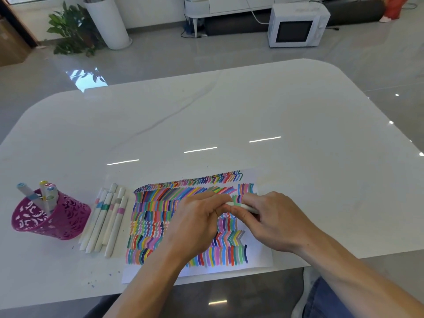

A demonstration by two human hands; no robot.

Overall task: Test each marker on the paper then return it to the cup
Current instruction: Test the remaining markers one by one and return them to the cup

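Now left hand (pixel 197 223) and right hand (pixel 273 216) both gripped the white marker (pixel 243 206) just above the paper (pixel 259 260), fingers curled tight, and one jerky tug could have sent it off the table (pixel 229 111)

One head-worn wide view looks down and forward across the table (pixel 229 125).

Your two hands meet in front of you, fingertips nearly touching. Your left hand (pixel 199 222) lies back upward, its fingers curled inward and pinching one end of the marker (pixel 242 205). Your right hand (pixel 274 222) curls its fingers round the other end. Your left forearm (pixel 146 278) comes in bare from the lower middle, and your right forearm (pixel 358 278) from the lower right corner, both wrists fairly straight.
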